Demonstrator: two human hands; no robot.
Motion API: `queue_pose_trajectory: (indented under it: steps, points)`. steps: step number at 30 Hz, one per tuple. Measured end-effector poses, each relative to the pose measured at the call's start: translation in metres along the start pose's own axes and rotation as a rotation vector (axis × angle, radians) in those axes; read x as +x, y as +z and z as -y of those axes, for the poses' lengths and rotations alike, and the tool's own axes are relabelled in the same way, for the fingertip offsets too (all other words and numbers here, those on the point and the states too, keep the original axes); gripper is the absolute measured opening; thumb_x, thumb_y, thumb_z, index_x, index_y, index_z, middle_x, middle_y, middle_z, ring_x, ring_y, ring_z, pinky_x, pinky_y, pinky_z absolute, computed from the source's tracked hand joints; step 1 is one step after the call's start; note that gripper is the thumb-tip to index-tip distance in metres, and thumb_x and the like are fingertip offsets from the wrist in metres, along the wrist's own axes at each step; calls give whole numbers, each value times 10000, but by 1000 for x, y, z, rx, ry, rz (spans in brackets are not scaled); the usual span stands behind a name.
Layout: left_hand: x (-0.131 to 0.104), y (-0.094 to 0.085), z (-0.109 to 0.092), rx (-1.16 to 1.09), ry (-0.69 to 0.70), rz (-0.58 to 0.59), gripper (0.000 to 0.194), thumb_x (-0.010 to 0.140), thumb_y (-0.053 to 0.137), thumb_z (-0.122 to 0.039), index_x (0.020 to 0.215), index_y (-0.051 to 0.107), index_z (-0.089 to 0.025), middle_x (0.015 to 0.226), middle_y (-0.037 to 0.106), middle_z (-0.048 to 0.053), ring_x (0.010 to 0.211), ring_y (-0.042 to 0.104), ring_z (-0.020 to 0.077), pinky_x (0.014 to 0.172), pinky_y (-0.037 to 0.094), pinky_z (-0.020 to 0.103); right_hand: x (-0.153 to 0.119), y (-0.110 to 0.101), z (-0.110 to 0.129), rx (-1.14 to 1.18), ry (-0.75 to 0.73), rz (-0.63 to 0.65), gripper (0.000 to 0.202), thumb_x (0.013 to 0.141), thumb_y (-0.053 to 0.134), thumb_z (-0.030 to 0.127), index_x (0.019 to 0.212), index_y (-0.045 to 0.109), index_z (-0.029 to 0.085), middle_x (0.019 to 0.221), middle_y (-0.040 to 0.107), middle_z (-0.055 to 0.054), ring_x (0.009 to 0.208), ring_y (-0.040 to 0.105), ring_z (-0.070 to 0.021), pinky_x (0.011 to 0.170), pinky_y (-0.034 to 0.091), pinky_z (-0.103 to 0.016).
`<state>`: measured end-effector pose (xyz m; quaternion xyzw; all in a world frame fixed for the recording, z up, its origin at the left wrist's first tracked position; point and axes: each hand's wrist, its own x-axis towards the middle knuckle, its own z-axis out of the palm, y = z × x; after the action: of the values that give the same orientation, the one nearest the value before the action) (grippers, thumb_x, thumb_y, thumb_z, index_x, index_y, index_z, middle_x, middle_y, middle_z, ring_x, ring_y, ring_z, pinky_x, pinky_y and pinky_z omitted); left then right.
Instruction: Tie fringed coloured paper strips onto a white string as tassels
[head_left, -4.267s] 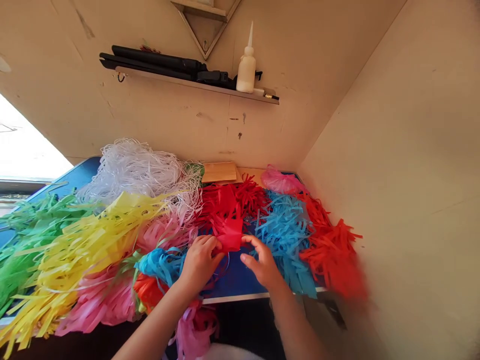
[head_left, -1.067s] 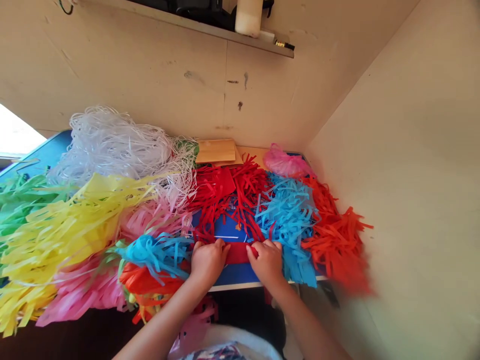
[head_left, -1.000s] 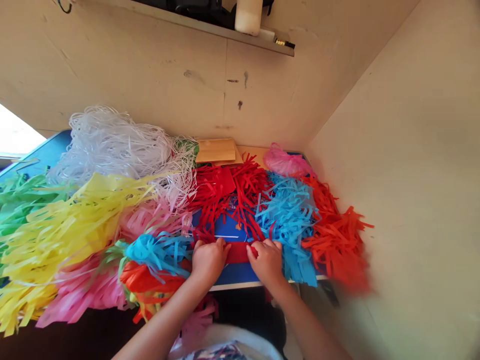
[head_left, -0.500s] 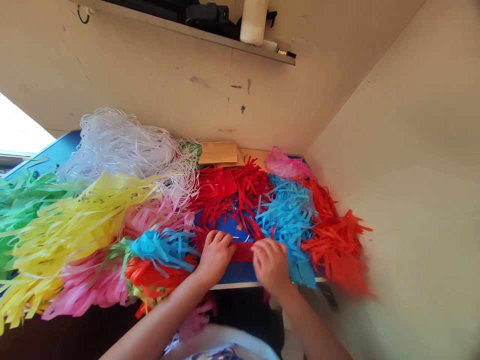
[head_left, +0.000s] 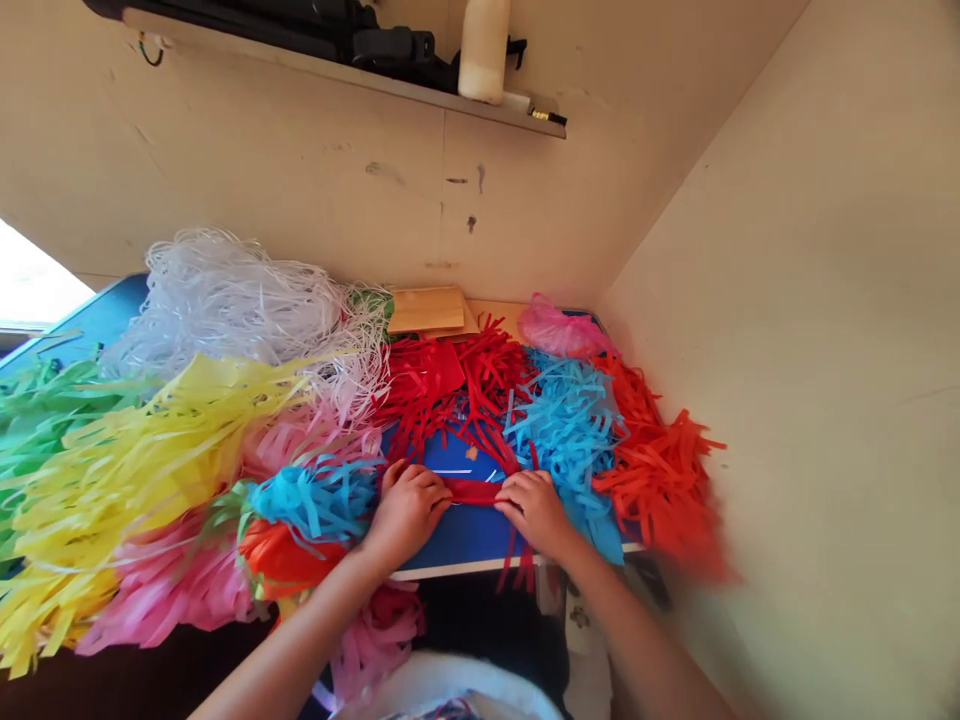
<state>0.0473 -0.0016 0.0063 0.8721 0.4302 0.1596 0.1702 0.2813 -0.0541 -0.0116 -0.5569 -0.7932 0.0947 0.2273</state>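
A strip of red fringed tissue paper [head_left: 475,492] stretches between my two hands, low over the blue table [head_left: 450,540]. My left hand [head_left: 409,508] is closed on its left end, with the knuckles upward. At the other end, my right hand [head_left: 534,508] pinches the paper, and loose red strands hang below it past the table edge. More red fringe [head_left: 427,385] lies in a heap just beyond my hands. Light blue fringe [head_left: 574,425] sits close to the right hand, and a smaller blue bundle [head_left: 311,500] lies left of the left hand.
White stringy strands [head_left: 240,300], yellow fringe [head_left: 142,450], green fringe [head_left: 67,410] and pink fringe [head_left: 172,575] cover the left side. Orange-red fringe [head_left: 660,460] hangs at the right edge by the wall. Brown envelopes [head_left: 427,310] lie at the back, below a wall shelf [head_left: 337,80].
The red paper between my hands now looks narrower and more gathered. Red strands have come into view below my right hand. The whole view has shifted slightly.
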Motion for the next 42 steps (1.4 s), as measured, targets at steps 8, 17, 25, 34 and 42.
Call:
queue_pose_trajectory:
  steps: [8, 17, 25, 34, 42]
  points:
    - [8, 3, 1, 85, -96, -37, 343, 947, 455, -319, 759, 718, -205, 821, 732, 58, 883, 593, 242, 890, 320, 455, 6, 13, 1, -137, 213, -86, 183, 877, 618, 217, 695, 605, 196, 775, 619, 1, 794, 532, -172, 709, 316, -307]
    - [16, 15, 1, 209, -102, -72, 346, 938, 483, -339, 690, 663, -177, 687, 697, 71, 794, 601, 262, 820, 334, 450, 11, 25, 1, -194, 251, -137, 200, 814, 638, 200, 632, 554, 200, 742, 604, -24, 783, 510, -198, 694, 301, -321]
    - [10, 12, -1, 253, 70, -165, 174, 879, 584, -189, 893, 719, -298, 986, 697, 25, 1039, 556, 255, 1046, 257, 500, 3, 9, 2, -222, 52, -183, 64, 869, 670, 273, 897, 651, 218, 1008, 680, -55, 1013, 549, -239, 869, 320, -386]
    - [9, 11, -12, 271, 187, -193, 152, 801, 604, -197, 909, 708, -224, 960, 694, 60, 1052, 551, 272, 1119, 211, 541, 16, 3, -8, -262, -96, -33, 126, 929, 587, 175, 823, 648, 205, 918, 703, -15, 996, 546, -185, 935, 284, -400]
    - [15, 10, -8, 217, 202, -172, 115, 791, 609, -207, 852, 704, -228, 814, 710, 42, 998, 571, 257, 1108, 219, 541, 27, -4, 8, -421, -312, 148, 169, 910, 546, 112, 827, 671, 188, 841, 688, -60, 967, 531, -222, 961, 281, -440]
